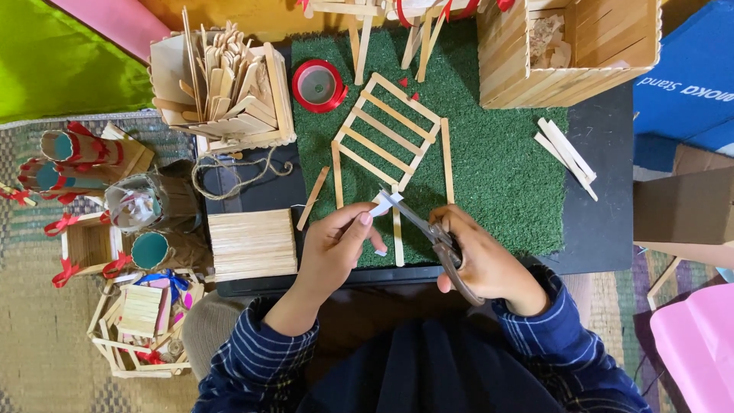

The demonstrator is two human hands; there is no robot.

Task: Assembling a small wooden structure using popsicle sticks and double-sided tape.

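While the green mat (pixel 505 153) is lying under a stick ladder (pixel 388 126), the right hand (pixel 482 264) is gripping scissors (pixel 428 229) over the mat's near edge. Their long axis is running from lower right to upper left, dark blades pointing up-left and closing on a small white strip (pixel 380 205). Pale and flat, that strip is being pinched between the left hand's (pixel 336 248) thumb and forefinger, tilting up-right.
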